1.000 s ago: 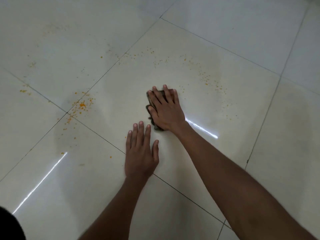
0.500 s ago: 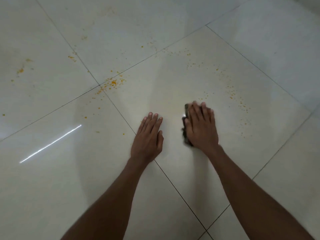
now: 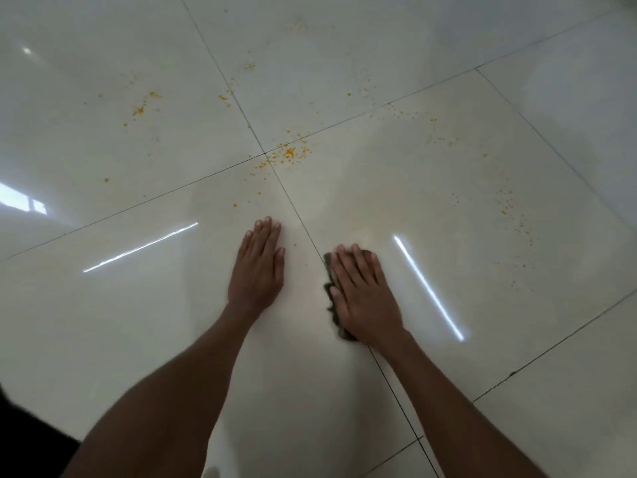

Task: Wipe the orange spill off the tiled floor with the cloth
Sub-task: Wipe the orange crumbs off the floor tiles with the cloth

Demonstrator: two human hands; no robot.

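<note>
Low in the middle of the frame, the right hand (image 3: 365, 298) presses flat-fingered on the dark cloth (image 3: 333, 305), while the left hand (image 3: 258, 270) rests spread on the tiled floor (image 3: 138, 322). The tile around them looks clean. Farther up, the orange spill (image 3: 287, 155) lies thick at the tile corner with specks scattered beyond, so I'd judge much wiping remains.

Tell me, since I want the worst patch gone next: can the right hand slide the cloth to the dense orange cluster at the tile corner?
Probably yes. The right hand presses the dark cloth flat; only bare glossy tiled floor lies before the dense orange cluster.
</note>
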